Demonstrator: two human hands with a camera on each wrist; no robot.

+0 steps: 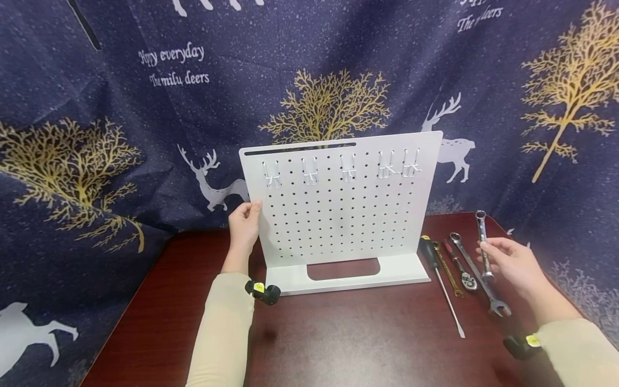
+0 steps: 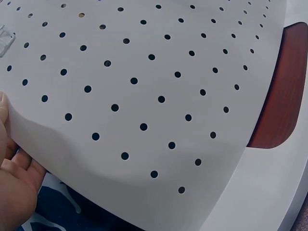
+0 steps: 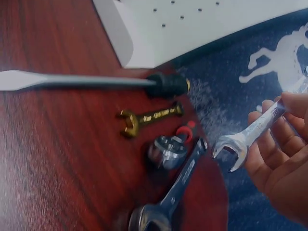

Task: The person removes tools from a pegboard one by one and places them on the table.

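A white pegboard (image 1: 300, 207) stands upright on the table. My left hand (image 1: 244, 226) pinches its left edge, thumb on the front face and fingers behind, as the left wrist view of that hand (image 2: 19, 192) also shows. In my right hand (image 1: 515, 263) is a small silver combination wrench (image 1: 482, 231), held upright above the table's right side. Its open end points away from the fingers in the right wrist view. Below it lie a larger combination wrench (image 1: 476, 269), a ratchet (image 1: 467, 280) with a red-marked handle, a gold wrench (image 1: 450, 274) and a flathead screwdriver (image 1: 437, 263).
Several pale wire hooks (image 1: 311, 174) hang along the board's upper part. The board's base (image 1: 406, 269) has a wide cutout. A dark blue cloth (image 1: 232, 107) with deer and gold trees hangs behind the reddish-brown table (image 1: 338, 333).
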